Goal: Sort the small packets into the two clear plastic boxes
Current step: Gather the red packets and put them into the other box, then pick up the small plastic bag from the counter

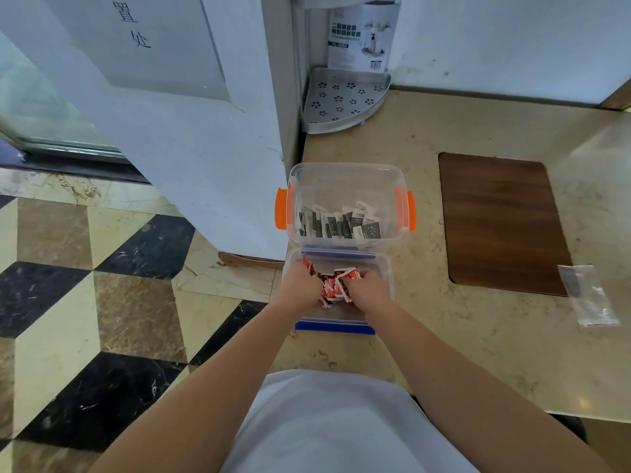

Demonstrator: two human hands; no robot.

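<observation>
Two clear plastic boxes stand one behind the other on the beige counter. The far box (341,175) has orange clips and holds several dark grey and white packets (341,223). The near box (336,327) has blue clips and holds a heap of red and white packets (336,285). My left hand (300,286) and my right hand (368,285) are both inside the near box, pressed against the heap from either side with fingers curled into the red packets.
A brown wooden mat (502,220) lies on the counter to the right, with an empty clear plastic bag (587,295) at its near corner. A metal corner rack (345,100) stands at the back. A white pillar (211,165) rises left of the boxes, beside the counter's left edge.
</observation>
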